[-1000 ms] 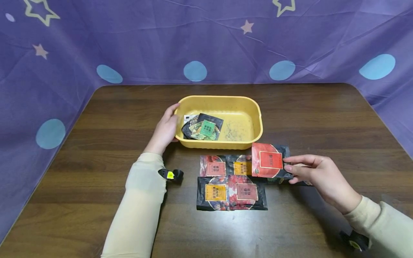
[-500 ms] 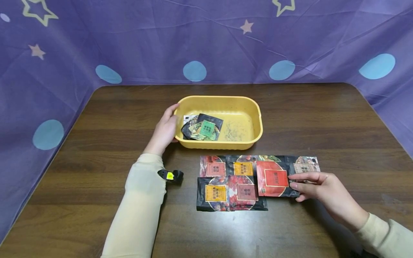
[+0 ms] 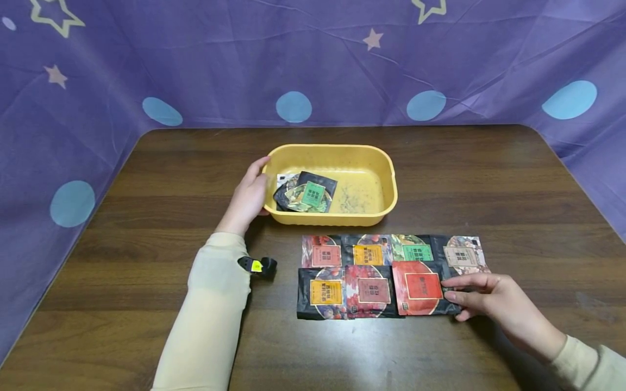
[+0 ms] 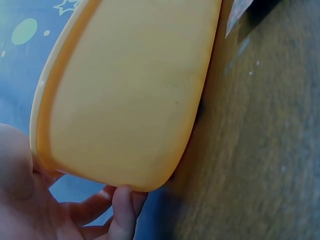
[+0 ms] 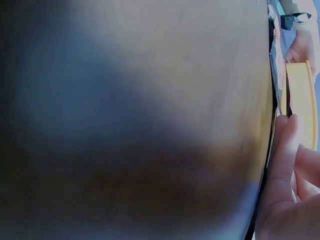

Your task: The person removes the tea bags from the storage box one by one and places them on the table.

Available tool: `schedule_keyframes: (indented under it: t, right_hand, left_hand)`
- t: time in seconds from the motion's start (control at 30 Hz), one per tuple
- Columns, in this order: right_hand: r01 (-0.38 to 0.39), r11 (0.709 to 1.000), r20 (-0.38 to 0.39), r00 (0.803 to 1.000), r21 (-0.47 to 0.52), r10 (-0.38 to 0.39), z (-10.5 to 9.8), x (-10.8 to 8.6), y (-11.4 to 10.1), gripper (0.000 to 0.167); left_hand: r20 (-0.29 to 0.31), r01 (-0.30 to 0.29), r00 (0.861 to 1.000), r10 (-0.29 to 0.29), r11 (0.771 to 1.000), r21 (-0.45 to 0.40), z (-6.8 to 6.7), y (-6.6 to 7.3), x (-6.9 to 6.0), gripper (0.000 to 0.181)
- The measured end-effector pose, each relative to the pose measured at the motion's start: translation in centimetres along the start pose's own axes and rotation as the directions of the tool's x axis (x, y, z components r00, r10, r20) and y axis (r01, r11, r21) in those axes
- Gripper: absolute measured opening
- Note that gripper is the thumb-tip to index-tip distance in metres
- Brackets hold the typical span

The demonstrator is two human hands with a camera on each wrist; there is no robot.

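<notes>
Red packet (image 3: 423, 286) drawn nearer since the earlier frame, now at front row's right end | its right edge pinched by right hand (image 3: 506, 309) | yellow tub (image 3: 332, 219) gripped at left end by left hand (image 3: 246, 196)

smooth plastic tray (image 3: 332, 219) mid-frame, slightly glossy packets (image 3: 423, 288) lower centre, semi-gloss wood-grain table (image 3: 146, 228), creased cloth backdrop (image 3: 244, 60) up top

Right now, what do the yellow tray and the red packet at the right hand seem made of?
Yellow tray: probably moulded plastic, satin finish, given its rounded walls and highlights. Red packet: perhaps laminated film, faintly glossy, from its flat printed face; coated paper possible.
</notes>
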State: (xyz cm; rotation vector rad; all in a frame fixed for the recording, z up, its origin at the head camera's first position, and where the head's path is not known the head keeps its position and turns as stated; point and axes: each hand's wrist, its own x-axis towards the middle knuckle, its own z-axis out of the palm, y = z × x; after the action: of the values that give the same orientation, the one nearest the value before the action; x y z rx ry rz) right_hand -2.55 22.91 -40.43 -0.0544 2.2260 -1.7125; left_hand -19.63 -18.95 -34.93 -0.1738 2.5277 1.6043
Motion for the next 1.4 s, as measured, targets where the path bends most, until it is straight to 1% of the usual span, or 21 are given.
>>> schedule_keyframes:
  t: [0.13, 0.43, 0.53, 0.63, 0.8, 0.9, 1.1, 1.3, 1.4]
  right_hand:
    - [0.002, 1.000, 0.025, 1.000, 0.006, -0.002, -0.12, -0.06, 0.28, 0.030]
    - [-0.008, 1.000, 0.037, 0.999, -0.006, 0.008, -0.01, -0.10, 0.35, 0.027]
    - [-0.016, 1.000, 0.042, 0.999, -0.001, 0.016, 0.06, -0.07, 0.40, 0.029]
    - [-0.001, 1.000, 0.053, 0.999, 0.002, 0.001, 0.10, 0.00, 0.49, 0.032]
    - [-0.001, 1.000, 0.041, 0.999, -0.029, 0.002, 0.19, -0.06, 0.43, 0.036]
    - [-0.008, 0.999, 0.026, 1.000, -0.051, 0.009, 0.30, -0.13, 0.26, 0.034]
    - [-0.026, 0.995, -0.004, 1.000, -0.095, 0.026, 0.34, -0.19, -0.01, 0.023]
    - [-0.051, 0.992, -0.020, 0.999, -0.112, 0.049, 0.45, -0.15, -0.13, 0.016]
    - [-0.051, 0.991, -0.027, 0.999, -0.121, 0.048, 0.50, -0.16, -0.18, 0.014]
  left_hand:
    - [-0.004, 0.000, 1.000, 0.000, 1.000, 0.012, -0.03, 0.01, 0.01, 0.052]
    - [-0.008, -0.004, 1.000, 0.004, 1.000, 0.018, -0.06, -0.03, -0.02, 0.052]
    - [-0.008, -0.002, 1.000, 0.002, 1.000, 0.019, -0.05, -0.04, -0.04, 0.052]
    - [-0.010, -0.001, 1.000, 0.001, 1.000, 0.017, 0.01, -0.01, -0.08, 0.052]
    - [-0.010, -0.007, 1.000, 0.007, 1.000, 0.012, 0.06, -0.01, -0.13, 0.052]
    - [-0.010, -0.008, 1.000, 0.008, 1.000, 0.011, 0.05, -0.03, -0.11, 0.052]
    - [-0.010, -0.006, 1.000, 0.006, 1.000, 0.012, 0.03, -0.07, -0.11, 0.052]
    - [-0.015, -0.002, 1.000, 0.002, 1.000, 0.009, 0.10, -0.05, -0.07, 0.051]
    - [-0.012, -0.002, 1.000, 0.002, 1.000, 0.011, 0.11, -0.02, -0.06, 0.052]
